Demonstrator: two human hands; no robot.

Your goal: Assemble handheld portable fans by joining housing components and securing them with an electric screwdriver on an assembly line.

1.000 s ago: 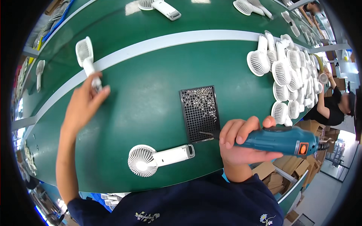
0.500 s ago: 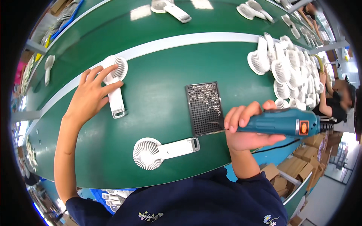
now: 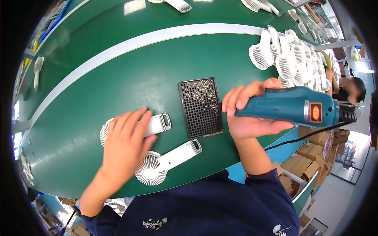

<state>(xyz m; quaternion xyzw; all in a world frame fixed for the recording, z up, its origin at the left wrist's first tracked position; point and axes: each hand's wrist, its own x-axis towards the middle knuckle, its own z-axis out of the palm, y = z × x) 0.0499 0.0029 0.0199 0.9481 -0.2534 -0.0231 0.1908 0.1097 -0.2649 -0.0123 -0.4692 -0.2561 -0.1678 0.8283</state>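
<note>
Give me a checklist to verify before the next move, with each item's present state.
Electric screwdriver held in right hand: ok.
Electric screwdriver loaded: cannot tell; detail too small.
Farther fan unobstructed: not ok; left hand covers part.
Firm grip by left hand: cannot tell.
Nearer fan lying on the green table: ok.
Small metal parts in the black tray: ok.

A white fan (image 3: 156, 124) lies partly hidden, a teal screwdriver (image 3: 285, 105) pointing left.

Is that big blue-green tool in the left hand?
No, the right hand grips the blue-green tool, while the left hand covers part of a white fan.
</note>
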